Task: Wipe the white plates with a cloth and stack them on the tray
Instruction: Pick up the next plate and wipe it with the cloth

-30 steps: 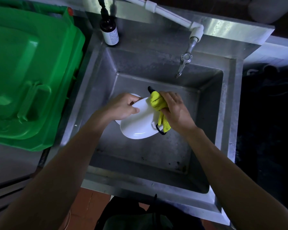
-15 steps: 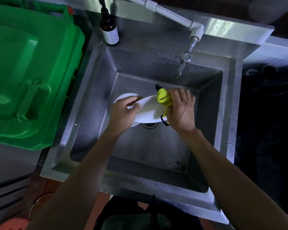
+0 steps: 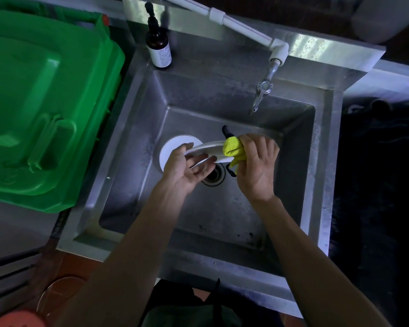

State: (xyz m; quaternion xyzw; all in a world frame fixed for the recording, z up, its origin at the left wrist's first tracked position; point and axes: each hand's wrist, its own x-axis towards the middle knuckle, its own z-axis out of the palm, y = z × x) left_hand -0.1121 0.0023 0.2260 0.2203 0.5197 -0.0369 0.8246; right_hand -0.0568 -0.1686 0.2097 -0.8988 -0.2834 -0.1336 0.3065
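Plate [image 3: 204,149] tipped from face-up to nearly edge-on over the sink [image 3: 137,128] drain, left hand [image 3: 184,171] cradling it loosely, right hand [image 3: 255,161] clamping yellow cloth [image 3: 233,148] on its rim, so likely wiping the edge.

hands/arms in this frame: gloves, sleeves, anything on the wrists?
Both bare. The left hand and right hand have no gloves, and no rings show. Both forearms are uncovered right down to the bottom edge of the head view, so no sleeves are visible. No watch, bracelet or band shows on either wrist. Lighting is dim, so fine marks cannot be ruled out.
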